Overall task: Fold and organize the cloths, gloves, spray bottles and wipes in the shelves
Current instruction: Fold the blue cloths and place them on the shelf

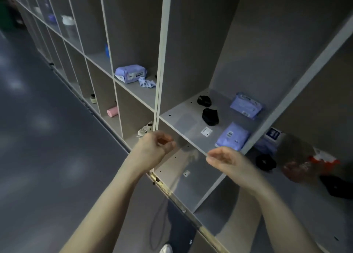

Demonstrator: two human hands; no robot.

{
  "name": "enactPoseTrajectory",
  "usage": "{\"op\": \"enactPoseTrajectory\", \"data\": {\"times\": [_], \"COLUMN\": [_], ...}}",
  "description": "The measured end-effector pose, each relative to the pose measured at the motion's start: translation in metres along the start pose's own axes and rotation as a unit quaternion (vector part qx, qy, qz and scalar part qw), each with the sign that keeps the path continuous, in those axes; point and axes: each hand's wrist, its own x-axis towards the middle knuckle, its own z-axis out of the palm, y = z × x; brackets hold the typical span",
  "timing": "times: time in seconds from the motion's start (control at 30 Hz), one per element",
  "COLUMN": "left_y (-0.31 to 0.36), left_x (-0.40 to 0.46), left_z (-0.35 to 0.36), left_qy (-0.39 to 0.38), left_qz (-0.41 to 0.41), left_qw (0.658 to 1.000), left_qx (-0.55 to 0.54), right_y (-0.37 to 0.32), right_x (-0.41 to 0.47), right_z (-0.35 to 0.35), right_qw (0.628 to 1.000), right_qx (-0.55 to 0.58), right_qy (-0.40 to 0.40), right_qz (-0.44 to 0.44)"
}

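My left hand (156,147) and my right hand (223,158) are raised side by side before the shelf's front edge (183,136). Each pinches the top of a faint clear plastic bag (191,168) that hangs between them, with a small white label on it. On the shelf behind lie two black cloth bundles (210,116), a purple wipes pack (233,136) at the front and a second wipes pack (246,104) at the back. The compartment to the left holds a third wipes pack (130,73) and a crumpled blue cloth (146,83).
The lower right compartment holds a black bundle (265,162), a blue-and-white box (273,136), a reddish spray bottle (305,166) and a black item (336,186). Lower left cubbies hold a pink roll (112,111) and a white item (145,130). Grey floor (47,138) lies to the left.
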Motion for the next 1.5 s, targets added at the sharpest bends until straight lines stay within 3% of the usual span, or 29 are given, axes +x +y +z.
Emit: {"op": "enactPoseTrajectory", "data": {"times": [0.4,0.7,0.97,1.13,1.3,1.5], "left_y": [-0.032,-0.084,-0.113,-0.123,-0.142,-0.157], "left_x": [0.103,0.208,0.319,0.397,0.476,0.567], "left_z": [-0.083,-0.179,-0.278,-0.304,-0.292,-0.267], "left_qy": [0.086,0.113,0.043,0.01,-0.055,-0.186], "left_qz": [-0.03,-0.059,-0.025,0.036,0.061,-0.02], "left_qw": [0.996,0.991,0.999,0.996,0.966,0.981], "left_qx": [-0.001,-0.037,0.013,0.083,0.246,0.052], "right_y": [-0.058,-0.116,-0.148,-0.143,-0.131,-0.123], "right_x": [0.157,0.281,0.424,0.5,0.551,0.606], "right_z": [0.045,0.123,0.22,0.245,0.236,0.226], "right_qw": [0.992,0.988,0.996,0.988,0.961,0.948], "right_qx": [-0.034,-0.074,-0.054,-0.146,-0.258,-0.3], "right_qy": [-0.092,-0.107,-0.075,-0.022,-0.052,-0.07], "right_qz": [-0.073,-0.086,0.02,0.045,0.087,0.075]}}
